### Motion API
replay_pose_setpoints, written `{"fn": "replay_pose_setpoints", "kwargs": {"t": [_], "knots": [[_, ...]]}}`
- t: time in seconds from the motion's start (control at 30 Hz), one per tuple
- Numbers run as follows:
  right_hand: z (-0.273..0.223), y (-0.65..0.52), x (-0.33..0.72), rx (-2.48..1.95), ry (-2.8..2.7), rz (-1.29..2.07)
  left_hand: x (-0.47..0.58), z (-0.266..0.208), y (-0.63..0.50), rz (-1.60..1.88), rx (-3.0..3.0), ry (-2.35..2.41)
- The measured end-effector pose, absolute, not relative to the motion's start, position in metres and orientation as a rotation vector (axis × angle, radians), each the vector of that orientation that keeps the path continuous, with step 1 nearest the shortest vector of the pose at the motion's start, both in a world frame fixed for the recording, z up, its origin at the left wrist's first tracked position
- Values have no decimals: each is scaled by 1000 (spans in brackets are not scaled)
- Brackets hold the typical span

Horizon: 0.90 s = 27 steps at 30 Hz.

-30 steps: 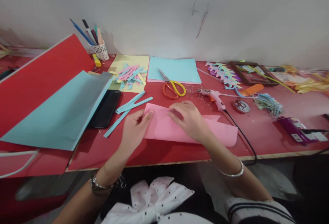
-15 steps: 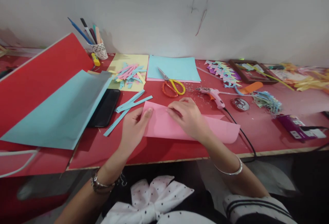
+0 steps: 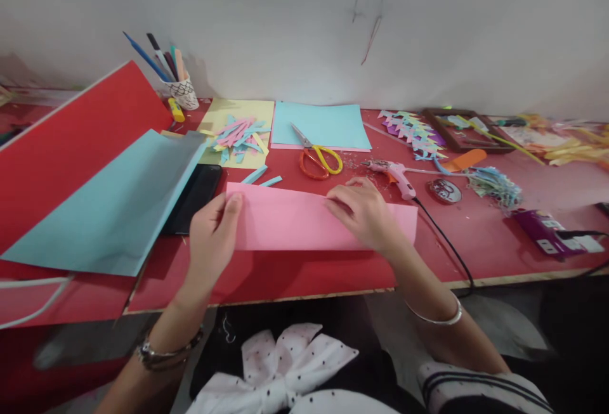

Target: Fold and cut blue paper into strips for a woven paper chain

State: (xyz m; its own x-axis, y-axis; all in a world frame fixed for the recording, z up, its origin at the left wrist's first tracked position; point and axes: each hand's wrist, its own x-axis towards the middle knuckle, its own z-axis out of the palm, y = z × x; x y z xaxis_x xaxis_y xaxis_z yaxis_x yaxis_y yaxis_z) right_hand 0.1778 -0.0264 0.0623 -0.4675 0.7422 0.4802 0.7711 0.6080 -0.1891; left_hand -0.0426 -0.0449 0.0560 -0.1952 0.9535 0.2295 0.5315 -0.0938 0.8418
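A pink sheet of paper [image 3: 285, 220], which looks folded lengthwise, stretches between my hands over the front of the red table. My left hand [image 3: 214, 230] pinches its left end, thumb on top. Toward the right, the fingers of my right hand [image 3: 364, 214] are closed on the sheet's upper edge. Blue paper strips [image 3: 255, 174] stick out from behind the sheet's top left. Scissors [image 3: 318, 154] with a red and a yellow handle lie just beyond the pink paper. A pink glue gun [image 3: 392, 176] rests past my right hand.
At the left a black phone [image 3: 195, 201] lies partly under a blue sheet [image 3: 104, 211]. Cut strips [image 3: 240, 137] are piled on yellow paper by a pen cup [image 3: 183, 92]. On the right are a round tin [image 3: 445, 191], a purple power strip [image 3: 547, 233] and the glue gun's cable [image 3: 445, 243].
My left hand has moved left with the paper's end, and my right hand slightly right. The pink sheet now lies straighter and covers most of the blue strips.
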Motion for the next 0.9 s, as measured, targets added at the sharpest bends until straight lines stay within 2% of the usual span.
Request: {"fn": "replay_pose_setpoints", "kwargs": {"t": [0.1,0.23,0.4,0.53,0.9], "knots": [[61,-27,182,-1201,-2374,-80,-49,54,-43,1203,1774,1774],[65,-28,174,-1146,-2455,-135,-40,59,-40,1240,2380,1755],[73,-30,159,-1079,-2527,-175,-19,70,-40,748,2966,1409],[73,-31,164,-1082,-2520,-44,-22,69,-37,567,3043,1255],[75,-37,195,-1179,-2476,103,-51,76,-41,500,2873,1376]]}}
